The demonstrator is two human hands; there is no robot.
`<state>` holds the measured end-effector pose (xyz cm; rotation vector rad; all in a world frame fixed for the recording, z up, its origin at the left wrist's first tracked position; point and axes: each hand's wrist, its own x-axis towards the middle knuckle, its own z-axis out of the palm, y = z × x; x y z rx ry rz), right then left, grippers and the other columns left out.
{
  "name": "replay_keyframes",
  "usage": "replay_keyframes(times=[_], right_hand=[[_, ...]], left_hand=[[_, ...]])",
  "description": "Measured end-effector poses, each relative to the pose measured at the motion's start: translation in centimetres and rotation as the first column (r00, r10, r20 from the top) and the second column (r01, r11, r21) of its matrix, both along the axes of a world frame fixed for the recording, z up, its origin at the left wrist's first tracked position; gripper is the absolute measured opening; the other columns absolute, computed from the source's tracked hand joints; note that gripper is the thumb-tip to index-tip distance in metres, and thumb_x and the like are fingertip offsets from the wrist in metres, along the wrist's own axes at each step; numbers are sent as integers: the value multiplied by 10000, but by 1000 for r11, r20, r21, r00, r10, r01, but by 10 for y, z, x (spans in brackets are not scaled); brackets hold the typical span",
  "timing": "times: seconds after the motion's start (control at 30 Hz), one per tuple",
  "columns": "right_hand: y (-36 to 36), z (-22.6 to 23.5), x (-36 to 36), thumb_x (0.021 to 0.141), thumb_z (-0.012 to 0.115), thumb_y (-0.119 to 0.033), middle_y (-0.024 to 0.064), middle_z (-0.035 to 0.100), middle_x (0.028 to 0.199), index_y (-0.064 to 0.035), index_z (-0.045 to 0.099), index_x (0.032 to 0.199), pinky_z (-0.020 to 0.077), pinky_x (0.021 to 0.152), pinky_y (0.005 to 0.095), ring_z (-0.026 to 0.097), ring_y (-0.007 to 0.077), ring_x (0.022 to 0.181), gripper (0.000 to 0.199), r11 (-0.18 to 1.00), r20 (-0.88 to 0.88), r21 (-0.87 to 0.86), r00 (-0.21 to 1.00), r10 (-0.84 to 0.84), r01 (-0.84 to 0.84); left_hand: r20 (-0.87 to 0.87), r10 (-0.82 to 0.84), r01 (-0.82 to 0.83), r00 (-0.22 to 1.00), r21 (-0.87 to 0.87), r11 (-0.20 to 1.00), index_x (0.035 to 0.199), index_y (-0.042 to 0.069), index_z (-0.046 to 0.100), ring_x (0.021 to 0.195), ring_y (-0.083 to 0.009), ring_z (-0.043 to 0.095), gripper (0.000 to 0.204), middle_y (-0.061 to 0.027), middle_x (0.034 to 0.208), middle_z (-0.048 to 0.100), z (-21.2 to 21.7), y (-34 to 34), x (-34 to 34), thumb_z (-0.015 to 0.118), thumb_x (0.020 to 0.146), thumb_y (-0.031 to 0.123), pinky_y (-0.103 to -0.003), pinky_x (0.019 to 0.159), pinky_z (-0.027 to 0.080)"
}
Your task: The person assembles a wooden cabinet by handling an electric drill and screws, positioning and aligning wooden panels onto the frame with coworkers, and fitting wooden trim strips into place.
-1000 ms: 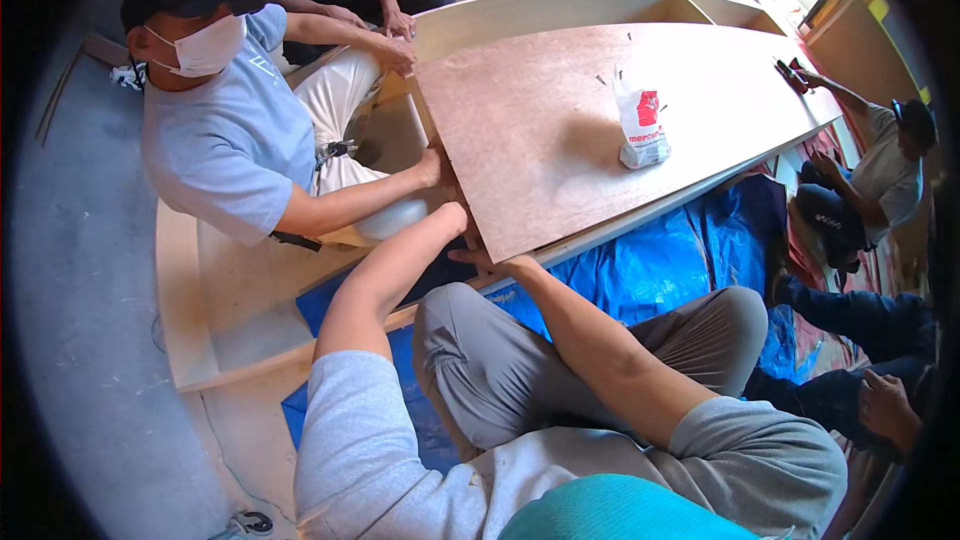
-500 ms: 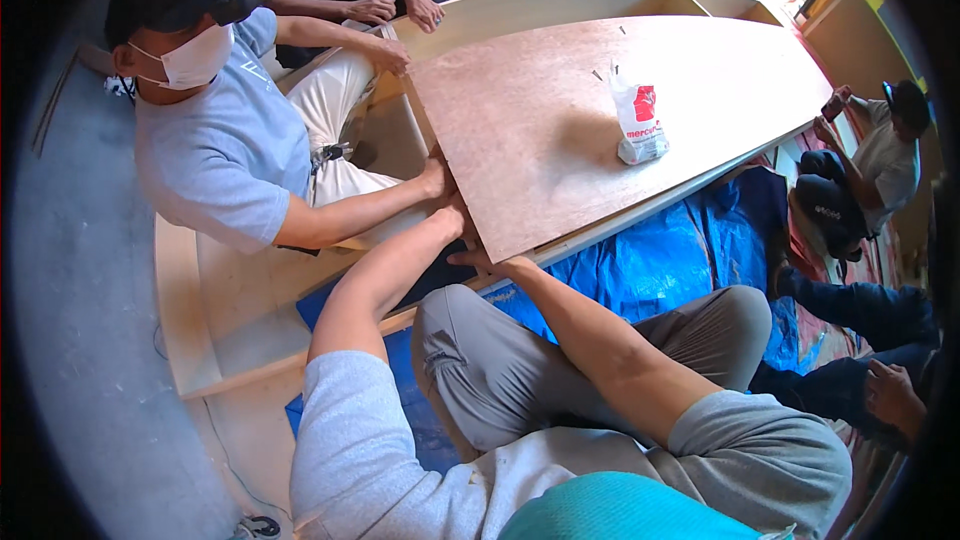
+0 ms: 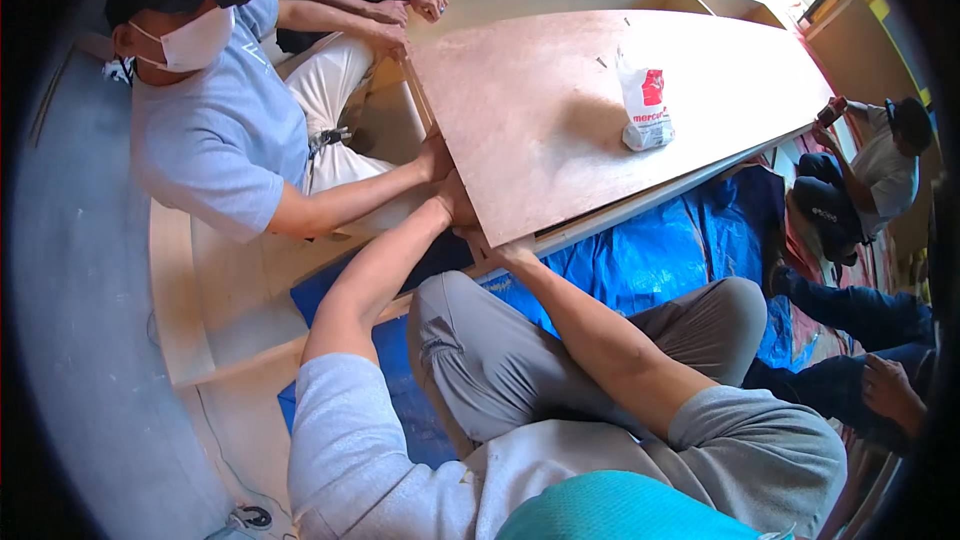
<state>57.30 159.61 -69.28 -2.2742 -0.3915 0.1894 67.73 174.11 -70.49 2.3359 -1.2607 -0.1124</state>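
My left hand (image 3: 457, 204) is at the left edge of a large plywood sheet (image 3: 540, 105), with its fingers partly hidden at the edge. By the near corner, my right hand (image 3: 512, 251) grips the sheet from below, its fingertips out of sight. The sheet lies over a pale wooden frame (image 3: 620, 220), its near edge slightly raised off it. Just above my left hand, a co-worker's hand (image 3: 434, 156) holds the same edge. A white plastic bag with red print (image 3: 648, 112) sits on the sheet, and a few small nail-like pieces (image 3: 602, 62) lie beside it.
A co-worker in a grey shirt (image 3: 205, 130) sits at the left, another person's hands (image 3: 428, 2) behind. Blue tarp (image 3: 640, 255) spreads under the frame. At the right a person (image 3: 875, 170) holds a tool against the sheet's far end. A cable (image 3: 215, 440) crosses the floor.
The sheet's near corner has shifted slightly upward in view, with both my hands following it. The gap between the sheet's near edge and the frame looks wider.
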Motion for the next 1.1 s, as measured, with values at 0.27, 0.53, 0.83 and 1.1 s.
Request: replay_keyframes(times=[0.27, 0.53, 0.83, 1.1], right_hand=[[-5, -13, 22, 855, 690, -613, 211, 661, 1275, -114, 704, 1210, 402, 1094, 526, 572, 409, 1204, 612, 841, 286, -418, 829, 480, -343], [-18, -23, 22, 898, 757, -430, 164, 683, 1232, -89, 713, 1164, 452, 1046, 451, 593, 312, 1169, 435, 866, -36, 437, 958, 285, -242], [-27, -16, 20, 911, 789, -368, 114, 687, 1183, -92, 669, 1237, 498, 960, 407, 600, 272, 1131, 445, 912, -89, 317, 949, 302, -261], [-22, -35, 24, 910, 798, -354, 91, 692, 1158, -91, 678, 1205, 516, 922, 409, 626, 247, 1067, 413, 945, 221, 206, 952, 210, -256]], left_hand=[[171, 37, -70, 985, 191, 979, 1262, 117, 683, 1337, -356, 487, 579, -186, 1426, 590, 32, -7, -6, 591, 852, 515, -479, 1161, 363], [21, 109, -110, 994, 335, 936, 1283, 98, 670, 1359, -349, 466, 550, -198, 1445, 572, 43, -3, -11, 594, 879, 465, -450, 1159, 377], [297, 143, -207, 944, 195, 959, 1330, 82, 651, 1347, -341, 504, 576, -177, 1463, 577, 17, -7, -3, 624, 882, 444, -401, 1157, 396], [124, 279, -303, 952, 274, 913, 1358, 83, 642, 1426, -321, 449, 517, -165, 1521, 532, -2, -2, 3, 562, 947, 385, -383, 1171, 382]])
